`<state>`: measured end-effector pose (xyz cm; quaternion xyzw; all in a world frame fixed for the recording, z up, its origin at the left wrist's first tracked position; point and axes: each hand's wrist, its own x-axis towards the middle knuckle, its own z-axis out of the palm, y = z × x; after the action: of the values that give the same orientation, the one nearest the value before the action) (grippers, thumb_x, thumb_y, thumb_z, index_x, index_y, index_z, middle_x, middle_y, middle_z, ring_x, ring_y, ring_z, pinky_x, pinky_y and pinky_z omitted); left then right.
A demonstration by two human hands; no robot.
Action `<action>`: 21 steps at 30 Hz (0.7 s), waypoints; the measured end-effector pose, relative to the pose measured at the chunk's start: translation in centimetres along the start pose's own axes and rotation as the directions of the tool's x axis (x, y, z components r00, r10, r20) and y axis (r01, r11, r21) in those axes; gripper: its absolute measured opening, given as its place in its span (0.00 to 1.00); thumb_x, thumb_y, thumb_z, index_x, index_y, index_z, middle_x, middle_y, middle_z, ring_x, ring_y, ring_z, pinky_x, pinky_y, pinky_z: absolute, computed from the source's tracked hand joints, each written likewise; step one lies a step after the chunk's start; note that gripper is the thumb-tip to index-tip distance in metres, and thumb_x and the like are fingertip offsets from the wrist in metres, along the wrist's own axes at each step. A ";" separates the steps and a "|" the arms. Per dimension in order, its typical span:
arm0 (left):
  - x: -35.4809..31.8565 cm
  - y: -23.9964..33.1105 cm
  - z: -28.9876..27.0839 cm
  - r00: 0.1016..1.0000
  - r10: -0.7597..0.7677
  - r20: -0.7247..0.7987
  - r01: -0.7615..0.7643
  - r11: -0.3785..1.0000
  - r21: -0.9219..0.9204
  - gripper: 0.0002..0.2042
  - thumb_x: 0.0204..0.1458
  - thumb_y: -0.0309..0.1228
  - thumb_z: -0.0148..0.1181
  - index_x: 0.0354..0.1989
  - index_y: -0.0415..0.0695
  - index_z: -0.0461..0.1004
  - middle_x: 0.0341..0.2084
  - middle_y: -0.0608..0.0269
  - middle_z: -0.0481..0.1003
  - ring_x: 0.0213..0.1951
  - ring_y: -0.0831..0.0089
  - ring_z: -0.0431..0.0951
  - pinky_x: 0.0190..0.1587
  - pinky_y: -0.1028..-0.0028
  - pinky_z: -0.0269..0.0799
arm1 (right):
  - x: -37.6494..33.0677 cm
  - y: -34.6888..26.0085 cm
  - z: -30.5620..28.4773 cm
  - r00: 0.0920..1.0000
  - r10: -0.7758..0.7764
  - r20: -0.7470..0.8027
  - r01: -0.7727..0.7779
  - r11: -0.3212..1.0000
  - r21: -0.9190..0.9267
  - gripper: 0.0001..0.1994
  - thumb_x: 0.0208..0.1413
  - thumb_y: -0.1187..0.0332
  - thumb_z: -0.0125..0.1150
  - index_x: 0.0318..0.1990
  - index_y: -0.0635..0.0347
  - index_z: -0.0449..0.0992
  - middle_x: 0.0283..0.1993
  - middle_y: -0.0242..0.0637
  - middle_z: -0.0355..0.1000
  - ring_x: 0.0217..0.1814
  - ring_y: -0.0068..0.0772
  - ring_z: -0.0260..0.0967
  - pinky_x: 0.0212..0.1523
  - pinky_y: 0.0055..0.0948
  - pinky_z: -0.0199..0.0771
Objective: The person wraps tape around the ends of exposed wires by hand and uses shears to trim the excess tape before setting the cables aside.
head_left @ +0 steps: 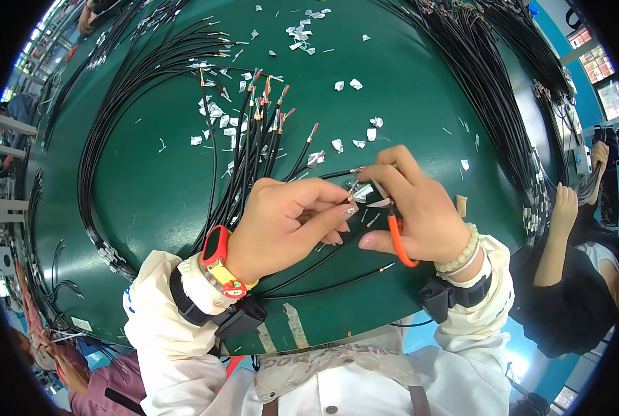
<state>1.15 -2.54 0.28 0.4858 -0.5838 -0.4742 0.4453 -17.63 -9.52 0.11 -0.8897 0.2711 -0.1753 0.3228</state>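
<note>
Mid-job by the look of it: left hand (289,218) pinches a black cable (323,176) end at frame centre, right hand (420,208) closed on orange-handled scissors (396,232) trimming its foil; stripped cables (261,132) and foil scraps (216,114) above, untrimmed bundles (490,90) upper right on the green surface (150,187).

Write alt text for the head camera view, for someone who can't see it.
Over a green table, the left hand pinches a black cable's foil-wrapped end while the right hand works it with orange-handled scissors. Black cable bundles and foil scraps lie around.
</note>
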 end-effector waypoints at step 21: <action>-0.2 -0.2 -0.6 0.996 0.037 0.085 -0.041 0.998 0.041 0.03 0.47 0.19 0.52 0.31 0.32 0.70 0.19 0.59 0.75 0.20 0.78 0.76 0.22 0.84 0.70 | 0.3 -0.5 0.7 0.995 0.046 0.090 -0.040 0.997 -0.062 0.32 0.32 0.49 0.66 0.43 0.62 0.67 0.37 0.38 0.57 0.31 0.40 0.63 0.30 0.32 0.66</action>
<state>1.80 -2.38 0.14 0.4633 -0.6213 -0.4730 0.4190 -16.86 -9.01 -0.06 -0.8999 0.2804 -0.1193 0.3118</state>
